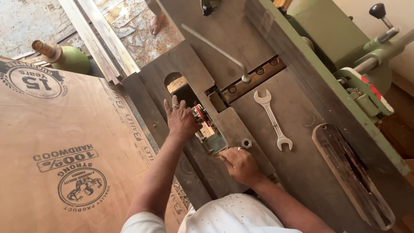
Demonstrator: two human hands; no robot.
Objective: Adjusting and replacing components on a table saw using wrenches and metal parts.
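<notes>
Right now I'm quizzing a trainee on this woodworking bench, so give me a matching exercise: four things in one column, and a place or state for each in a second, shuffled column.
Things:
1. wrench
2. hex nut
3. left hand
4. green bottle

Places or states:
A. spread flat over the opening in the machine table
B. lying loose by the right hand
C. lying alone on the grey steel table, open jaws at both ends
D. beyond the far edge of the plywood sheet

Pairs: 1-C, 2-B, 3-A, 4-D

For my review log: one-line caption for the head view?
Both hands, left hand and right hand, at a woodworking machine's opening, wrench nearby.
</notes>
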